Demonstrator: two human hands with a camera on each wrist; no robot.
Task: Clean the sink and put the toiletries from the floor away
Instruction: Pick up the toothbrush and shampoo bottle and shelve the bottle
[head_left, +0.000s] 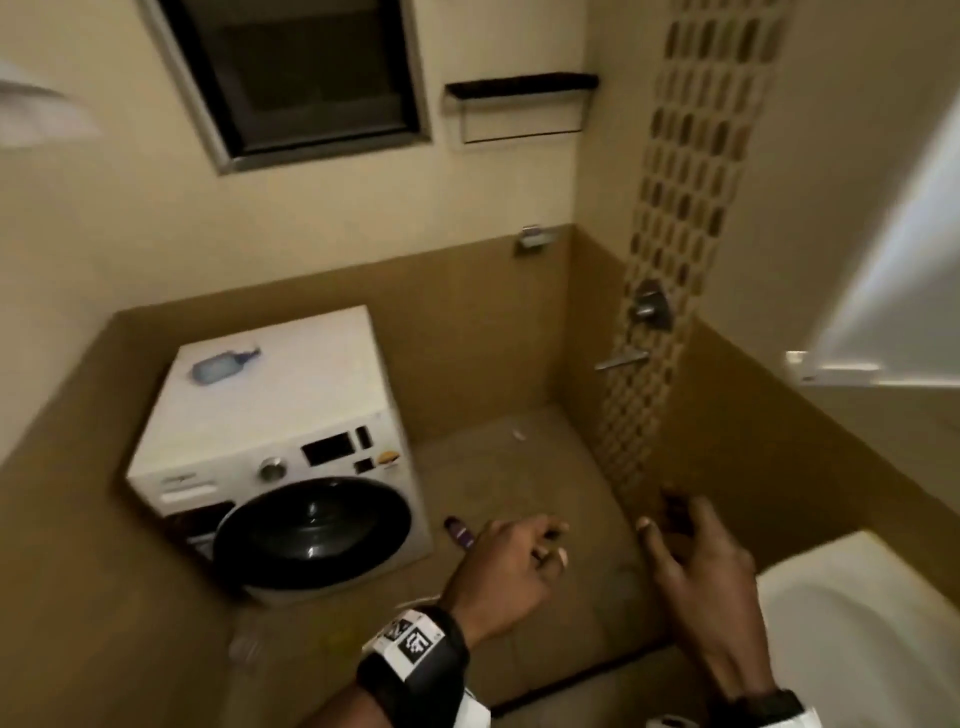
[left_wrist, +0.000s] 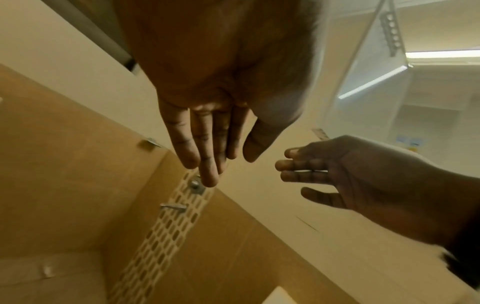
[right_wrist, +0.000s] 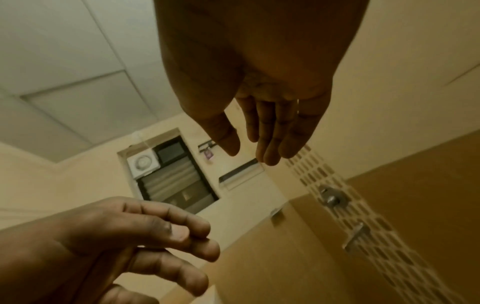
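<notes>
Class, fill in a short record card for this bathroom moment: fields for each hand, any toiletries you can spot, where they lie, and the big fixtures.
left hand: open, holding nothing
right hand: open, holding nothing
purple item: on the floor beside the washing machine, just ahead of the left hand
blue bottle: lying on its side on top of the washing machine
small white scrap: on the floor near the back wall
sink: white rim at lower right
</notes>
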